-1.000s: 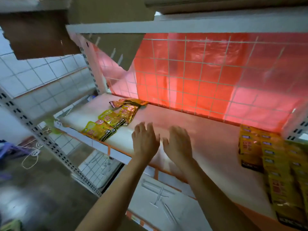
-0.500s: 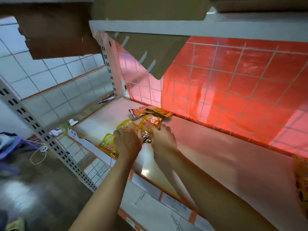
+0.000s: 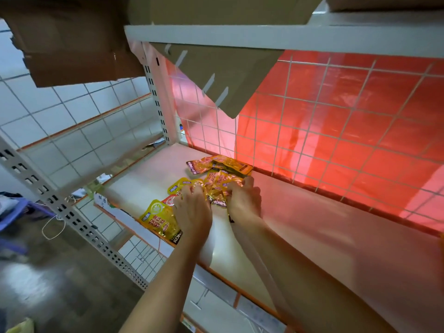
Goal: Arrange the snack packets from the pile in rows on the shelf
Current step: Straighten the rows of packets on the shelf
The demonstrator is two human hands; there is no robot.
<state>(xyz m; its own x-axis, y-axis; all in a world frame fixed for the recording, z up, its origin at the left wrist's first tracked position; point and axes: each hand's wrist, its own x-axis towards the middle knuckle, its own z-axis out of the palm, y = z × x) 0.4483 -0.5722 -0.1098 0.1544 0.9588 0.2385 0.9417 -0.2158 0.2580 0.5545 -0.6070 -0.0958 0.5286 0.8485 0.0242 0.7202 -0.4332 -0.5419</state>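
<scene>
A loose pile of yellow and orange snack packets lies at the left end of the white shelf. My left hand and my right hand both lie on the pile, fingers curled onto the packets from either side. One yellow packet lies flat at the shelf's front edge, partly under my left wrist. Two more packets lie near the back grid.
A wire grid with red sheeting backs the shelf. A perforated white upright stands at the back left corner, another upright in front. A cardboard flap hangs from the upper shelf. Lower shelves and the floor lie below.
Both hands moved left from the shelf's middle to the pile and closed onto the packets. The view swung left, so the stacked packets at the right left the frame.
</scene>
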